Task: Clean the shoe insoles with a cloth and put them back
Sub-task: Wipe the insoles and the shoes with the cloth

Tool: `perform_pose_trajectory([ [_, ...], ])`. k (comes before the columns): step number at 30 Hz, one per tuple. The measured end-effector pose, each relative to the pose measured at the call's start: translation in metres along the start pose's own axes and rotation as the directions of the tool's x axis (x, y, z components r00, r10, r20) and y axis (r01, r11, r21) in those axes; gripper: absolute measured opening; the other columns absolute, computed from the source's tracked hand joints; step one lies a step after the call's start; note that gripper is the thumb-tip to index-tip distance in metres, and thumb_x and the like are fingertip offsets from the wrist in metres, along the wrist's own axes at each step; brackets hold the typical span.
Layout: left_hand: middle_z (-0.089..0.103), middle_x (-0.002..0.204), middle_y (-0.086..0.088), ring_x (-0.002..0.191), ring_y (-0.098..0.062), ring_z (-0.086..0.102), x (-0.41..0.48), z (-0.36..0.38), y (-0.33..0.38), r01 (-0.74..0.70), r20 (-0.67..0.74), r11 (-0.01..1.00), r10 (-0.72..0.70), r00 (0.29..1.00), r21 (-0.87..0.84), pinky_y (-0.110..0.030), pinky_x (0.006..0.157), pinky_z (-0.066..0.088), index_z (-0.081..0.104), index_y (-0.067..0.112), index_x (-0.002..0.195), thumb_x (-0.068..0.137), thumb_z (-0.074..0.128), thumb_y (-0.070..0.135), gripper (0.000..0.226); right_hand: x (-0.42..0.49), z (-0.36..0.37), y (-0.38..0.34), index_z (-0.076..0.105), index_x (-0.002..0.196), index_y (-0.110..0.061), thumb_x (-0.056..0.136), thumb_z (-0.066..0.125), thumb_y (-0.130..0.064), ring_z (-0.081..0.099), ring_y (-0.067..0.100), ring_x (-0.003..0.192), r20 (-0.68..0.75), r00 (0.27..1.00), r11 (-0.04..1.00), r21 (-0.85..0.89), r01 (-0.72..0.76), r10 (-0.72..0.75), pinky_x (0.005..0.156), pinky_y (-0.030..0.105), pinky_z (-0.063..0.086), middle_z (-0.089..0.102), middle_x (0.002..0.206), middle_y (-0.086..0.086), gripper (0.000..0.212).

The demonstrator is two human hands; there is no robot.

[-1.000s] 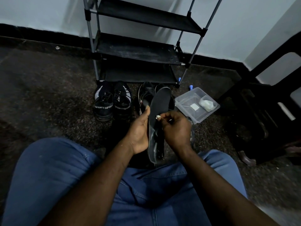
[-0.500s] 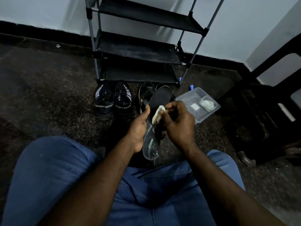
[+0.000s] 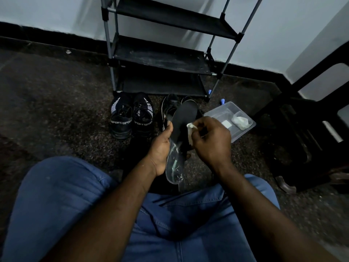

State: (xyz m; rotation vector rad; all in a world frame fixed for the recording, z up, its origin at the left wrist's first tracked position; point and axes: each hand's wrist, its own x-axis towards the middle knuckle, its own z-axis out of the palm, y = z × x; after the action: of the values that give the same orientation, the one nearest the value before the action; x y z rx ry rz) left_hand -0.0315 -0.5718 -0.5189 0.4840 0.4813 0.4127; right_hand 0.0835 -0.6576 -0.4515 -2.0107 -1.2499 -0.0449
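Seated person, facing the shoe rack, knees apart.

- One insole is held up in the air in front of the rack's bottom shelf, dark toe end pointing at the rack and glossy heel end pointing away from it, toward the lap. Tilted so the top face looks up at the person, presumably to catch what light there is (the room is dim).
- Left hand grips the insole's left edge on the side away from the rack. The thumb lies along the rim and the fingers curl round it. My read: it works as a clamp, bracing the insole against the wiping pressure.
- Right hand pinches a small white cloth in bunched fingers and presses it to the insole's right edge about mid-length. Cloth touches the insole; the fingertips sit just behind it.
- On the floor directly before the rack is a dark pair of shoes, just beyond the insole's toe — likely where it goes back. A pair marked SPORT stands beside them.
- A clear tub near the rack's right foot holds a white wad, within easy reach.

Wiping is under way; refitting is not yet done.
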Motion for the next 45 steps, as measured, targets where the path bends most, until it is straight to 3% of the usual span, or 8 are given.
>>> perform_pose_trajectory([
  [7, 0.071, 0.119, -0.013, 0.113, -0.031, 0.060, 0.000, 0.002, -0.001, 0.021, 0.012, 0.999, -0.022, 1.000, 0.023, -0.049, 0.108, 0.040, 0.070, 0.016, 0.129, 0.100, 0.039, 0.067, 0.066, -0.002, 0.010, 0.005, 0.070, 0.101, -0.027, 0.087, 0.070, -0.024, 0.064, 0.011, 0.081, 0.128, 0.992, 0.996, -0.090, 0.024, -0.013, 0.070, 0.029, 0.052, 0.070, 0.091, -0.009, 0.014],
  [13, 0.074, 0.113, -0.011, 0.102, -0.025, 0.069, -0.007, 0.007, 0.001, 0.026, 0.024, 1.000, -0.027, 0.999, 0.016, -0.039, 0.095, 0.053, 0.062, 0.013, 0.133, 0.105, 0.031, 0.061, 0.063, -0.004, 0.018, 0.014, 0.072, 0.094, -0.016, 0.088, 0.068, -0.015, 0.060, 0.028, 0.084, 0.092, 0.981, 0.955, -0.231, 0.185, -0.168, 0.069, 0.041, 0.052, 0.066, 0.092, 0.004, 0.007],
  [17, 0.076, 0.108, -0.010, 0.094, -0.022, 0.074, -0.006, 0.006, 0.002, 0.041, 0.008, 0.999, -0.041, 0.999, 0.010, -0.032, 0.079, 0.059, 0.062, 0.013, 0.131, 0.105, 0.030, 0.061, 0.063, -0.008, 0.017, 0.019, 0.075, 0.106, -0.016, 0.086, 0.067, -0.020, 0.061, 0.029, 0.092, 0.158, 0.966, 0.948, -0.215, 0.234, -0.203, 0.075, 0.042, 0.054, 0.065, 0.101, 0.005, 0.022],
  [26, 0.068, 0.131, -0.013, 0.114, -0.025, 0.066, -0.003, 0.002, 0.004, 0.077, -0.043, 0.997, -0.076, 0.996, 0.020, -0.038, 0.099, 0.049, 0.068, 0.009, 0.128, 0.101, 0.025, 0.069, 0.079, -0.036, 0.025, -0.004, 0.079, 0.089, -0.012, 0.081, 0.067, -0.010, 0.062, 0.030, 0.074, 0.153, 0.958, 0.958, -0.117, 0.260, -0.241, 0.065, 0.037, 0.054, 0.065, 0.084, 0.009, 0.014],
  [29, 0.072, 0.119, -0.013, 0.105, -0.024, 0.070, -0.004, 0.003, 0.004, 0.063, -0.069, 0.996, -0.059, 0.996, 0.060, -0.037, 0.095, 0.051, 0.080, 0.011, 0.109, 0.099, 0.029, 0.071, 0.079, -0.038, 0.028, -0.011, 0.079, 0.089, -0.014, 0.082, 0.068, -0.012, 0.063, 0.028, 0.070, 0.166, 0.954, 0.962, -0.076, 0.264, -0.249, 0.062, 0.035, 0.054, 0.066, 0.082, 0.007, 0.013],
  [35, 0.068, 0.130, -0.016, 0.120, -0.030, 0.065, -0.007, 0.004, -0.001, 0.025, -0.092, 0.993, -0.014, 0.996, 0.116, -0.043, 0.107, 0.048, 0.065, 0.012, 0.134, 0.099, 0.039, 0.067, 0.070, -0.020, 0.030, -0.010, 0.080, 0.094, -0.018, 0.084, 0.067, -0.018, 0.065, 0.026, 0.070, 0.136, 0.978, 0.977, -0.118, 0.177, -0.160, 0.061, 0.034, 0.053, 0.069, 0.086, 0.006, 0.016],
  [42, 0.073, 0.117, -0.013, 0.103, -0.024, 0.070, 0.000, 0.003, 0.002, 0.032, -0.122, 0.995, -0.020, 0.992, 0.099, -0.037, 0.103, 0.048, 0.082, 0.015, 0.104, 0.103, 0.032, 0.063, 0.070, -0.044, 0.028, -0.009, 0.077, 0.088, -0.020, 0.080, 0.068, -0.019, 0.065, 0.026, 0.073, 0.203, 0.960, 0.973, -0.082, 0.215, -0.195, 0.062, 0.034, 0.051, 0.068, 0.083, 0.005, 0.012],
  [45, 0.072, 0.122, -0.014, 0.108, -0.026, 0.069, -0.004, 0.006, 0.001, 0.031, -0.110, 0.994, -0.020, 0.994, 0.101, -0.040, 0.104, 0.048, 0.076, 0.014, 0.117, 0.101, 0.036, 0.064, 0.066, -0.027, 0.029, -0.008, 0.079, 0.090, -0.020, 0.083, 0.068, -0.021, 0.064, 0.027, 0.073, 0.153, 0.974, 0.975, -0.124, 0.184, -0.164, 0.063, 0.036, 0.053, 0.070, 0.082, 0.005, 0.013],
])
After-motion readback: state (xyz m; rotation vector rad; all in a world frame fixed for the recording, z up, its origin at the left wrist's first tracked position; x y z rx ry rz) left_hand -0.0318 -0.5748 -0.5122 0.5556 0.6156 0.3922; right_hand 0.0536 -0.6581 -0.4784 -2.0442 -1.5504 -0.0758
